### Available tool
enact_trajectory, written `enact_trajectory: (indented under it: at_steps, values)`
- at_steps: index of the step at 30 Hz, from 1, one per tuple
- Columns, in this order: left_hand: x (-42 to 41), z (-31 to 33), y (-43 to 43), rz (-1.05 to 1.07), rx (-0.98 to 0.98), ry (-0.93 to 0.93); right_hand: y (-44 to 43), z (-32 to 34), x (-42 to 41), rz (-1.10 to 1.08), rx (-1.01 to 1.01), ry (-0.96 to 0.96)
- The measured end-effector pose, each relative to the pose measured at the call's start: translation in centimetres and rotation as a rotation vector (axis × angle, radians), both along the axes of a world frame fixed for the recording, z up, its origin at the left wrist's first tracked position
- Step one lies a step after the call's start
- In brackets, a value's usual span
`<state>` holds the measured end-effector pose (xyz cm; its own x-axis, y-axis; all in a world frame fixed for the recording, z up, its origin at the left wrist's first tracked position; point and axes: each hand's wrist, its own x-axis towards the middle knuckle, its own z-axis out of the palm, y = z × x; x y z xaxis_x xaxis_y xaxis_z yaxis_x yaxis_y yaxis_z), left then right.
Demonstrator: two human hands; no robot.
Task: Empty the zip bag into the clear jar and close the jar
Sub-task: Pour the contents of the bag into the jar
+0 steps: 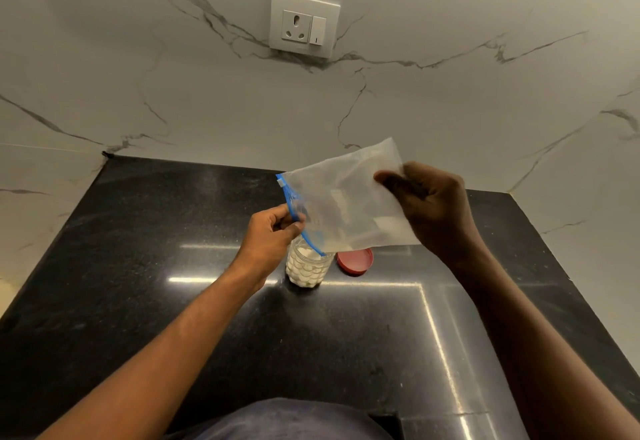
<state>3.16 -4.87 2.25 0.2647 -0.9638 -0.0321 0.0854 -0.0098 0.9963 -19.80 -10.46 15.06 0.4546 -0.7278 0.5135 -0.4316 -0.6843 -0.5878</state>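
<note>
A clear zip bag with a blue zip strip hangs tilted above the counter, its open mouth pointing down-left over the clear jar. The jar stands upright with no lid on and holds several small white pieces. My left hand pinches the blue zip edge just above the jar's mouth. My right hand grips the bag's raised bottom end. The bag looks almost empty, with a few pale traces inside. A red lid lies flat on the counter right of the jar, partly behind the bag.
The black polished counter runs under both arms, with marble walls at the back and on both sides. A white wall socket sits high on the back wall. My dark clothing shows at the bottom edge.
</note>
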Motion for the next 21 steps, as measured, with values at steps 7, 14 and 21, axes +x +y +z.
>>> enact_trajectory:
  at_steps: [7,14,21]
  values:
    - [0.2,-0.5,0.0,0.008,0.013,0.008,0.0,0.2,0.2,0.005,-0.002,-0.02]
    - [0.1,-1.1,0.0,0.026,0.033,0.046,-0.1,0.0,0.4,0.022,-0.011,-0.021]
    - [0.2,-2.0,0.0,0.097,0.088,0.134,0.1,-1.2,-2.1,-0.017,0.279,0.398]
